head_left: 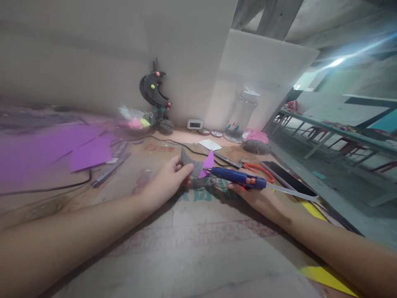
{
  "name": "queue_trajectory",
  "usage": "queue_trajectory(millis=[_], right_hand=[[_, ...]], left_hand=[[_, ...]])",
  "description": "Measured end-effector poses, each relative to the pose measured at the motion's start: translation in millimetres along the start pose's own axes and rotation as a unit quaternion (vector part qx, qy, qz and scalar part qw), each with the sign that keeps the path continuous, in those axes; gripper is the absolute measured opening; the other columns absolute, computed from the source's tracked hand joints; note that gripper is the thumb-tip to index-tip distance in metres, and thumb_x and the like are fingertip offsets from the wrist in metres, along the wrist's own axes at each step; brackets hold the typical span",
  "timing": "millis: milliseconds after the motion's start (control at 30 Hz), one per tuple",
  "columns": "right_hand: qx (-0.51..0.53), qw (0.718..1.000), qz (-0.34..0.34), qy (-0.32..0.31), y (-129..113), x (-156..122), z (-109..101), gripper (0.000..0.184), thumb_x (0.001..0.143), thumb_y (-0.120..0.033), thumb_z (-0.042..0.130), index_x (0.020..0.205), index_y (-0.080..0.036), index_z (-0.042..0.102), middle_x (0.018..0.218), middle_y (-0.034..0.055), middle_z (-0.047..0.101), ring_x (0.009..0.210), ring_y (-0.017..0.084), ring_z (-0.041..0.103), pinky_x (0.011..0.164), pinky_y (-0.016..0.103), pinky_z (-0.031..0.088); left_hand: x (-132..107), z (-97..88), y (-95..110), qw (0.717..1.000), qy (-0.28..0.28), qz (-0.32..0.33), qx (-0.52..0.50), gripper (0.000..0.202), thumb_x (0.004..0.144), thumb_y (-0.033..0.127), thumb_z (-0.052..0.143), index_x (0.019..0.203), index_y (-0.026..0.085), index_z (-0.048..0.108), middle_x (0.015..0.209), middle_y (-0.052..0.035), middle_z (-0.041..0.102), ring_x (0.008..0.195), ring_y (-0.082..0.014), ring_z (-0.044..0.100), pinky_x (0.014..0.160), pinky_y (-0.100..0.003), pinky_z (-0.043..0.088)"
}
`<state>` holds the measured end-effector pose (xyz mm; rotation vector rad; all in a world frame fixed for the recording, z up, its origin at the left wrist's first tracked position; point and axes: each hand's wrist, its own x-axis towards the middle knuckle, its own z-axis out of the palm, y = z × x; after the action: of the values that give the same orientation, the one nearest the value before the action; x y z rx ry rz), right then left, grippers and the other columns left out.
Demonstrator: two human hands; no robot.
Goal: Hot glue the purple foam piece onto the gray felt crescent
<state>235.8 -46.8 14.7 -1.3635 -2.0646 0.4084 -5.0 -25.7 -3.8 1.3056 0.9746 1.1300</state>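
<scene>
Counter [173, 256] fills most of my view; purple paper [91, 155] on its left side, clear bottle [241, 116] at the back near the wall, dark moon ornament [152, 92] standing back left. I have the right hand [263, 200] on a blue glue gun [237, 177], fingers wrapped round it, partly hidden. Left hand [170, 178]: fingers pinched on a small crescent [195, 167], gray on its left part, purple on its right, held over mid-counter. Gun nozzle is at the purple part; I can't tell if touching.
</scene>
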Motion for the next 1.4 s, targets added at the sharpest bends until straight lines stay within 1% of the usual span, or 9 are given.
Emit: queue_trajectory(millis=[200,300,500,633,767,967,1100,1267,1400], right_hand=[[0.002,1.000,0.013,-0.001,-7,0,-3,0.003,0.080,-0.027,0.061,0.080,-0.024,0.060,0.074,0.0008,0.068,0.068,0.022,0.065,0.060,0.033,0.055],[-0.025,0.999,0.022,0.009,-18,1,-6,0.006,0.080,-0.027,0.060,0.075,-0.023,0.059,0.072,0.0014,0.069,0.067,0.022,0.066,0.059,0.031,0.055],[-0.081,0.995,0.044,0.037,-34,1,-9,0.007,0.077,-0.028,0.060,0.078,-0.023,0.065,0.076,0.0018,0.073,0.070,0.023,0.069,0.061,0.029,0.055],[-0.079,0.994,0.066,0.044,-31,2,-8,0.012,0.074,-0.033,0.061,0.075,-0.022,0.065,0.073,0.0022,0.073,0.069,0.023,0.068,0.060,0.031,0.055],[-0.050,0.994,0.079,0.048,-27,3,-6,0.010,0.072,-0.031,0.061,0.075,-0.022,0.064,0.073,0.0019,0.072,0.066,0.023,0.068,0.057,0.030,0.054],[-0.036,0.996,0.044,0.064,-26,2,-9,0.008,0.072,-0.032,0.065,0.071,-0.024,0.065,0.068,0.0024,0.071,0.062,0.023,0.066,0.053,0.031,0.053],[-0.026,0.996,0.057,0.055,-23,3,-7,0.010,0.072,-0.034,0.064,0.071,-0.024,0.064,0.068,0.0027,0.071,0.061,0.024,0.067,0.053,0.031,0.054],[-0.021,0.996,0.061,0.055,-18,4,-5,0.015,0.073,-0.037,0.063,0.077,-0.023,0.065,0.075,0.0030,0.074,0.067,0.025,0.068,0.058,0.032,0.056],[-0.039,0.997,0.047,0.048,-18,2,-9,0.025,0.076,-0.043,0.062,0.088,-0.022,0.067,0.091,0.0063,0.075,0.081,0.027,0.070,0.070,0.034,0.058]], left_hand=[[0,0.3,0,1.000,-0.001,0.000,0.001,0.018,0.081,0.035,0.061,0.088,0.020,0.056,0.064,0.0047,0.055,0.054,-0.0098,0.052,0.052,-0.020,0.041],[-1,-0.1,0,1.000,-0.007,0.003,0.004,0.017,0.082,0.035,0.060,0.088,0.019,0.055,0.064,0.0051,0.055,0.054,-0.0092,0.052,0.052,-0.020,0.041],[-2,0.8,4,1.000,-0.008,-0.003,0.016,0.017,0.082,0.034,0.060,0.086,0.019,0.053,0.062,0.0056,0.054,0.054,-0.0092,0.052,0.052,-0.019,0.040],[-2,0.7,4,1.000,-0.013,-0.002,0.022,0.016,0.084,0.034,0.059,0.087,0.019,0.052,0.062,0.0057,0.054,0.055,-0.0087,0.051,0.052,-0.018,0.039],[-1,0.1,2,0.999,-0.018,0.002,0.032,0.017,0.085,0.035,0.058,0.088,0.019,0.053,0.063,0.0053,0.054,0.055,-0.0085,0.051,0.052,-0.018,0.038],[-1,0.0,2,0.999,-0.020,0.006,0.038,0.016,0.086,0.034,0.057,0.087,0.019,0.052,0.062,0.0056,0.053,0.056,-0.0085,0.051,0.053,-0.019,0.038],[0,-1.0,-1,0.998,-0.021,0.015,0.057,0.017,0.086,0.035,0.056,0.087,0.019,0.052,0.062,0.0052,0.053,0.057,-0.0096,0.051,0.054,-0.020,0.038],[1,-3.6,-4,0.996,-0.019,0.025,0.079,0.018,0.086,0.037,0.057,0.089,0.019,0.055,0.064,0.0042,0.055,0.058,-0.0107,0.052,0.055,-0.022,0.039],[1,-3.2,-2,0.996,-0.018,0.021,0.080,0.018,0.086,0.035,0.056,0.088,0.018,0.054,0.064,0.0040,0.055,0.058,-0.0099,0.051,0.055,-0.021,0.038]])
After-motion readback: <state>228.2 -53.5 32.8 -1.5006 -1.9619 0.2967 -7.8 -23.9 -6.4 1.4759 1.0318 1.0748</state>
